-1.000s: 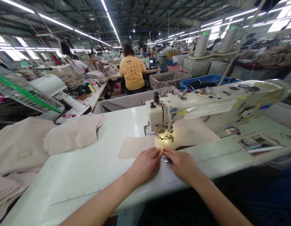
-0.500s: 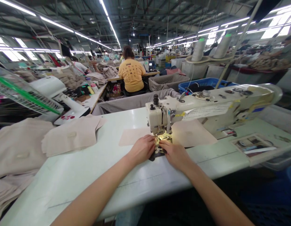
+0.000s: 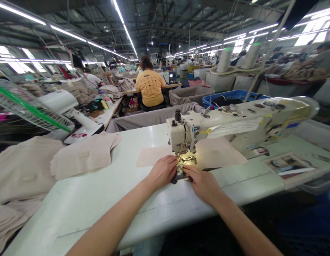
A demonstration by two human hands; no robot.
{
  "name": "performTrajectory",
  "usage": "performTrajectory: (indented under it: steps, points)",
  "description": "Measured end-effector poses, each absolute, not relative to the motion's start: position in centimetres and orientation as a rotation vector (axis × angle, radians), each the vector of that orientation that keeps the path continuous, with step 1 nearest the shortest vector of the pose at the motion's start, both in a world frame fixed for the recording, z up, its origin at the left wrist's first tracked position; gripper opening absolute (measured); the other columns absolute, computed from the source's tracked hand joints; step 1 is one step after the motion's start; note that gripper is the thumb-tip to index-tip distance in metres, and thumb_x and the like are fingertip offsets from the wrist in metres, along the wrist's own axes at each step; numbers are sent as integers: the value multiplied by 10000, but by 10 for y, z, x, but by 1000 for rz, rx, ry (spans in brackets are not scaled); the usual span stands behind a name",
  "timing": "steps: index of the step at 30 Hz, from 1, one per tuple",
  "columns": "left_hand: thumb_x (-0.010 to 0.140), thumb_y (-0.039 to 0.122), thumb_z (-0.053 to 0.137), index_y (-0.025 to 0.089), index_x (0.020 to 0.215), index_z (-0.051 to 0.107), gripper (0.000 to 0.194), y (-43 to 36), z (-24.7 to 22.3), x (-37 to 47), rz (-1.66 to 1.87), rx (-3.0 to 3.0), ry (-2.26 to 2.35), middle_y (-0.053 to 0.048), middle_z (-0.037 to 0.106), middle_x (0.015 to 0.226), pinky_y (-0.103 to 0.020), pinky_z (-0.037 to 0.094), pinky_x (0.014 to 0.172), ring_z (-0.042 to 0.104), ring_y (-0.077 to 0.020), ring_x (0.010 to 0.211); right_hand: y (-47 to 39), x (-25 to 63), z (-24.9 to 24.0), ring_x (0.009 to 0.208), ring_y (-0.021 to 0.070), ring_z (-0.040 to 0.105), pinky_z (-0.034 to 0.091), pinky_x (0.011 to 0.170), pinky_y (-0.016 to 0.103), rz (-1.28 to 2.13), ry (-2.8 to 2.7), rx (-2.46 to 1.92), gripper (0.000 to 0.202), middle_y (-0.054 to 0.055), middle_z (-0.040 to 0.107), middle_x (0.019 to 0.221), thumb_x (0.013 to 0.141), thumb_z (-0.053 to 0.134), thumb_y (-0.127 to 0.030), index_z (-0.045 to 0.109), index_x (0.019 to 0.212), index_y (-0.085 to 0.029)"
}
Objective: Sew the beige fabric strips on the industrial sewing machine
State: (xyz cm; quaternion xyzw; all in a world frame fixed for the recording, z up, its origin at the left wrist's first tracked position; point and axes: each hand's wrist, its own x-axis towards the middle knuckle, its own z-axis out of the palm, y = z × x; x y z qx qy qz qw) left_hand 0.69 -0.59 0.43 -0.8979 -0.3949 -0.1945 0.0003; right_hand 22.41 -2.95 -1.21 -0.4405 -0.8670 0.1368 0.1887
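Observation:
A sewing machine (image 3: 181, 137) stands over the pale table, its needle area lit yellow. Under its head lies a beige fabric piece (image 3: 221, 151), spreading to both sides of the needle. My left hand (image 3: 163, 171) lies over the fabric's near edge, left of the needle, fingers bent and pressed together; what its fingertips hold is hidden. Close to the front of the lit metal plate (image 3: 189, 159), my right hand (image 3: 203, 182) has its fingers closed, the tips at the dark base below the needle. Anything between those fingers is too small to make out.
Beige fabric pieces (image 3: 82, 156) are stacked at the left, by a white fan (image 3: 60, 101). A recessed tray (image 3: 290, 165) with small tools lies right. Behind are thread cones (image 3: 225, 60), a blue basket (image 3: 234, 95), a cloth-lined bin (image 3: 143, 119) and a seated person (image 3: 149, 85).
My right hand has drawn slightly back toward me from the needle, uncovering more of the lit plate. My left hand stays nearly in place. The whole view has shifted a little.

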Motion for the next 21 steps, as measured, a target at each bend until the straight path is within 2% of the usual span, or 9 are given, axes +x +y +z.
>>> performTrajectory:
  steps: [10, 14, 17, 21]
  points:
    - [979, 221, 510, 194, 1277, 585, 308, -9, 9, 5, -484, -2737, -1434, -106, 630, 1293, -443, 500, 1003, 571, -248, 1195, -30, 223, -10, 1145, 223, 670, 532, 982, 346, 408, -2410, -1237, 521, 72, 620, 1406, 828, 475, -16, 656, 1282, -195]
    - [972, 277, 541, 183, 1195, 618, 254, -28, 22, 16, -334, -2724, -1492, -105, 659, 1170, -458, 523, 934, 589, -274, 1089, -31, 225, -12, 1117, 206, 678, 533, 967, 329, 485, -2320, -1207, 463, 64, 653, 1359, 854, 492, -50, 667, 1248, -219]
    - [961, 250, 537, 172, 1102, 638, 190, -47, 27, 27, -299, -2830, -1439, -101, 669, 1090, -423, 536, 928, 605, -255, 1036, -35, 229, -14, 1127, 209, 669, 536, 956, 326, 530, -2270, -1177, 418, 71, 673, 1314, 870, 502, -84, 662, 1236, -206]
    - [932, 193, 546, 143, 1146, 623, 234, -61, 21, 33, -308, -2855, -1382, -126, 668, 1167, -433, 547, 944, 603, -277, 1098, -45, 233, -16, 1126, 211, 672, 531, 972, 331, 538, -2301, -1166, 410, 73, 665, 1327, 851, 540, -90, 662, 1228, -197]
